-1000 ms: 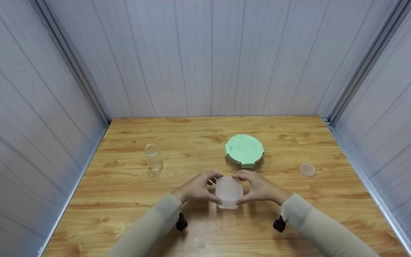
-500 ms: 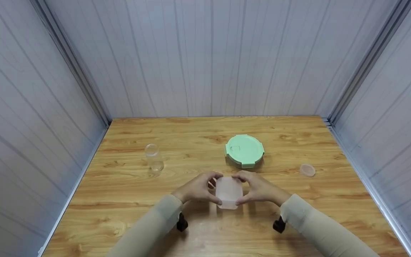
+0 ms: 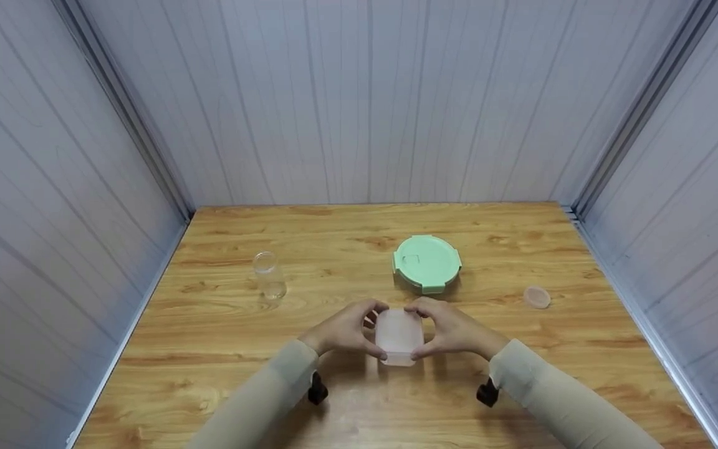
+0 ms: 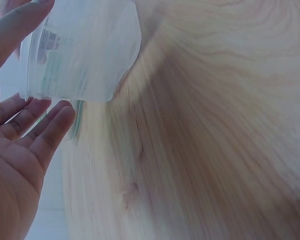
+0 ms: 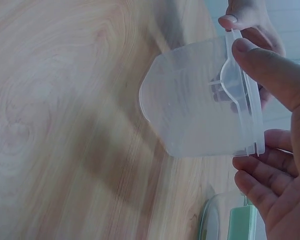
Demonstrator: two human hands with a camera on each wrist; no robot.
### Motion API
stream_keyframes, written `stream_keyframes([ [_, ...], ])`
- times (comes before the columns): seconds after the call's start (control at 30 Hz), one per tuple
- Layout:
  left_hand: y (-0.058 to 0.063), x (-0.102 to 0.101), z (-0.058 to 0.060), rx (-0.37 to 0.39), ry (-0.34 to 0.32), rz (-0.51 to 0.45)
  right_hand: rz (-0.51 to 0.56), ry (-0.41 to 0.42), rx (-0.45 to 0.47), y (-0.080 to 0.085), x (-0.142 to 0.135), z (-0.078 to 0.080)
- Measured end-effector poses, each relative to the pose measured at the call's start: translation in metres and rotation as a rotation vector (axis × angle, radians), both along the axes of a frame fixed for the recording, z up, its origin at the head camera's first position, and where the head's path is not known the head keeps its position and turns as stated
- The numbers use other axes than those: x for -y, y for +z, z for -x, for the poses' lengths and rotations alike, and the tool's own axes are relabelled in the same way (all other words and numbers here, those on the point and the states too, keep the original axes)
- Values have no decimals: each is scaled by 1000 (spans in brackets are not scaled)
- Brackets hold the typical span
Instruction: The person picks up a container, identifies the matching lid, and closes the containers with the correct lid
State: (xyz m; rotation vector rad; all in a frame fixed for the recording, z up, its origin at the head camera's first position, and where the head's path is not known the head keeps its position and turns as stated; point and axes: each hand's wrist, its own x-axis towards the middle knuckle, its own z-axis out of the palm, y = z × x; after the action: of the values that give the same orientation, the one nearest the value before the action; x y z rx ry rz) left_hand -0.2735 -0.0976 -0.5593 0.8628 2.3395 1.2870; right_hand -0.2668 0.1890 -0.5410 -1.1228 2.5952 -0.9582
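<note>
Between my two hands is a translucent plastic food container [image 3: 399,333], squarish with rounded corners and upright on the table. In the right wrist view a lid [image 5: 255,117] lies along the top of the container [image 5: 190,102]. My left hand [image 3: 348,327] grips the left side of its rim, thumb on the near corner and fingers at the far one. Opposite it, my right hand [image 3: 454,327] holds the right side the same way, thumb [image 5: 270,67] on the top edge. The left wrist view shows fingertips [image 4: 64,112] right at the rim.
Just beyond the hands sits a round container with a green clip lid [image 3: 427,262]. A clear jar [image 3: 269,275] stands to the left, and a small round translucent lid [image 3: 537,297] lies to the right. Panelled walls [image 3: 359,112] enclose the wooden table [image 3: 209,349] at back and sides.
</note>
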Motion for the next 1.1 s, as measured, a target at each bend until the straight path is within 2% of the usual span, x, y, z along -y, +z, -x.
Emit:
stream_keyframes([
  [0.3, 0, 0, -1, -15, 11, 53, -16, -3, 9, 0, -1, -2],
  [0.87, 1, -2, -3, -22, -1, 56, -60, -6, 75, 1, -1, -1],
  [1.1, 0, -4, -1, -63, -7, 60, -75, 19, 19, -1, 0, 0],
])
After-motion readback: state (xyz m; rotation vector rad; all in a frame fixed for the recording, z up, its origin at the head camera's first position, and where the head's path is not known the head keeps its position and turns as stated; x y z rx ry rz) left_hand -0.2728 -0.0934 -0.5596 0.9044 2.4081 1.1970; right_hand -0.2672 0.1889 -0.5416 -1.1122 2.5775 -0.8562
